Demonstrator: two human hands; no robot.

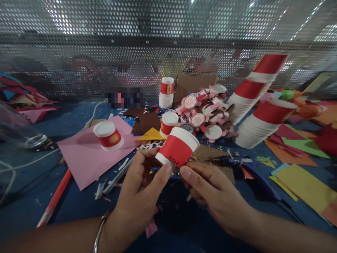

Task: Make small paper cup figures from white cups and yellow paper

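Both my hands hold one small red-and-white paper cup, tipped on its side with its bottom toward the far right. My left hand, with a metal bangle on the wrist, pinches the cup's rim end from the left. My right hand grips the same end from the right with thumb and fingers closed. Under the cup lies a brown card piece on the blue table.
An upside-down cup sits on a pink sheet. Further cups, a short stack, two long leaning cup stacks, a heap of decorated cup lids, coloured paper sheets, an orange stick and a perforated metal wall behind.
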